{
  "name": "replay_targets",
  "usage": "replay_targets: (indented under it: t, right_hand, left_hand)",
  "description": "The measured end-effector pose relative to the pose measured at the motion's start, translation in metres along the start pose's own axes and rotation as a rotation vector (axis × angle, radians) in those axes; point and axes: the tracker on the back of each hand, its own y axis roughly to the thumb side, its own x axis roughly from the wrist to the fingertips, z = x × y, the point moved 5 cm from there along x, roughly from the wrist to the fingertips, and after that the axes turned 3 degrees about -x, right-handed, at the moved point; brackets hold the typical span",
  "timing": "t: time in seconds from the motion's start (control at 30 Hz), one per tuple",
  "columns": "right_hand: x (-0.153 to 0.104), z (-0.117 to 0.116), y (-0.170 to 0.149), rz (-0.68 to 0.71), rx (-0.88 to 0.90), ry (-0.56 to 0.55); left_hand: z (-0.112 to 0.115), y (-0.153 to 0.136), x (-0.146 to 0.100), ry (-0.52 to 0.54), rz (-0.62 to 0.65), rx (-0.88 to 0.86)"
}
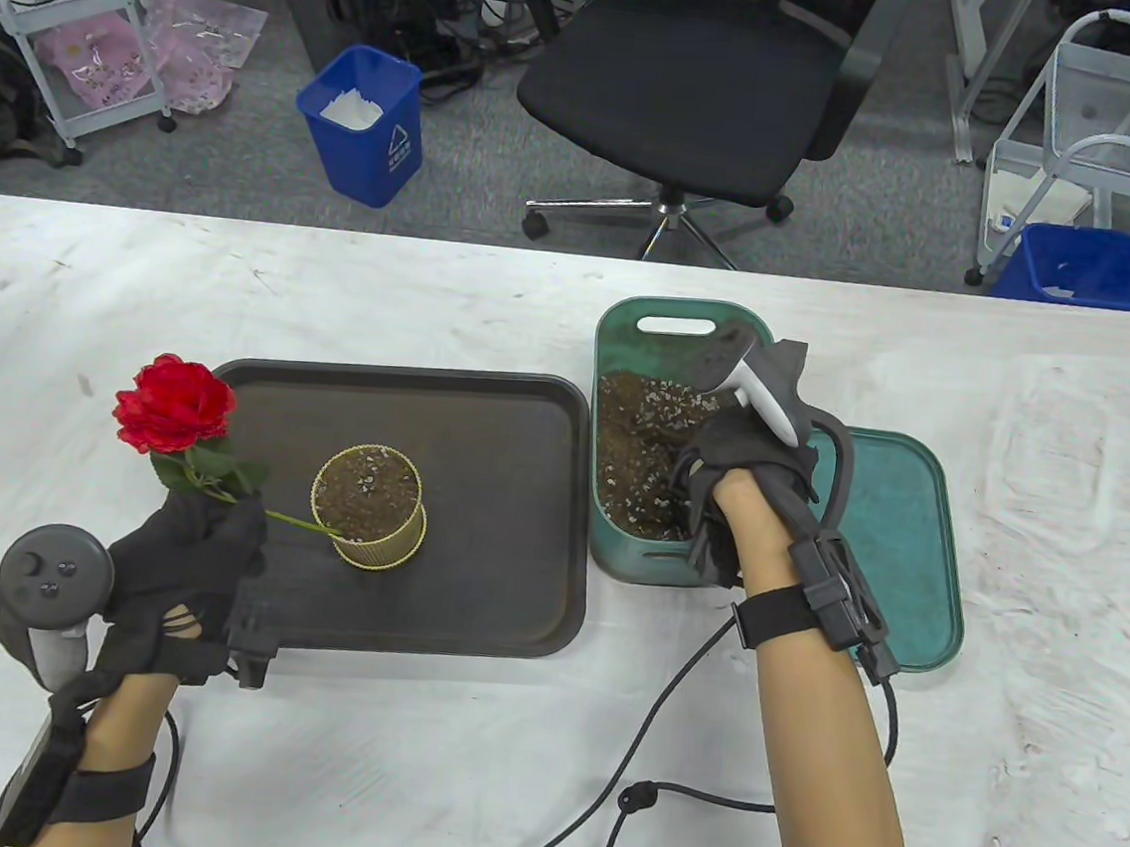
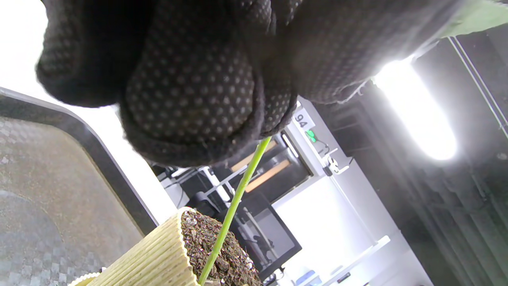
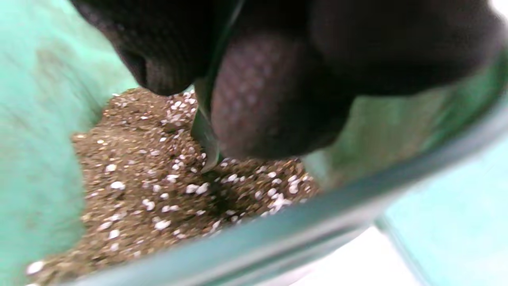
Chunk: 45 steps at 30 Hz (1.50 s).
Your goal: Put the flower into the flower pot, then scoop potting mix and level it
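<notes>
Left hand [image 1: 179, 546] at near-left corner of the tray [image 1: 466, 624], fingers [image 2: 190, 99] curled, pinching the flower stem [image 2: 234, 204]. Right hand [image 1: 736, 465] right of the tray, reaching down, fingers [image 3: 270, 103] curled around a thin scoop [image 3: 206, 139]. Both forearms bare.

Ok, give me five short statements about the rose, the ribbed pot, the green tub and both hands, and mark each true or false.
1. The left hand pinches the green stem of the red artificial rose. True.
2. The stem's lower end is in the soil of the ribbed yellow pot. True.
3. The pot stands on the white tablecloth. False: it stands on the dark rectangular tray.
4. The right hand rests on the green lid. False: it reaches into the green tub of potting mix.
5. The green lid covers the tub. False: it lies beside it.
</notes>
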Motion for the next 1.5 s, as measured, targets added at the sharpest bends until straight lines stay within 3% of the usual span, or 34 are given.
replay_targets:
  t: [0.5, 0.73, 1.0, 1.27, 1.4, 1.5]
  right_hand:
    - [0.004, -0.013, -0.004, 0.137, 0.404, 0.174]
    - [-0.001, -0.023, -0.025, 0.123, 0.634, 0.218]
    - [-0.014, -0.022, -0.052, 0.111, 0.862, 0.150]
    - [-0.045, -0.006, -0.067, 0.159, 1.033, 0.027]
    - [-0.065, 0.002, -0.056, 0.244, 1.064, 0.000]
    - [-0.085, 0.000, -0.026, 0.348, 1.022, 0.036]
  left_hand:
    - [0.001, 0.000, 0.001, -0.009, 0.001, -0.009]
    - [0.001, -0.001, 0.001, -0.012, -0.010, -0.027]
    - [0.001, -0.002, 0.002, -0.014, -0.008, -0.025]
    - [0.001, -0.003, 0.003, -0.016, -0.008, -0.028]
    - [0.000, -0.004, 0.003, -0.017, -0.011, -0.031]
    - [0.000, -0.003, 0.003, -0.017, -0.011, -0.030]
